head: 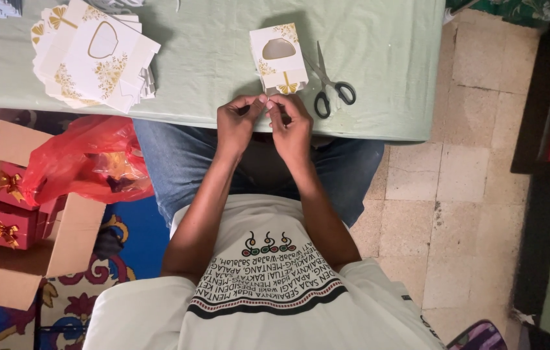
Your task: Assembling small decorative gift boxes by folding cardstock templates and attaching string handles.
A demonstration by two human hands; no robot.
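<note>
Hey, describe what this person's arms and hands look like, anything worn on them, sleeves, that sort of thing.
Both arms are bare from above the elbow down. The left hand and right hand wear no gloves, and no rings, watch or bracelets show. The only sleeves are the short pale ones of a white T-shirt, which has dark printed lettering and a striped band on the front.

Just beyond the hands (267, 123): small white box (279, 58), upright, blocking the straight path forward. Right of the grip, close by: scissors (331, 84), lying flat, handles nearest. Between box and scissors, only a narrow gap. Farther right of the scissors: bare green cloth (391, 58), open to the table edge. Left of the grip: wide open cloth, then a stack of flat boxes (93, 55) well apart. Below and left, off the table: red bag (87, 159) and cardboard carton (61, 249).
</note>
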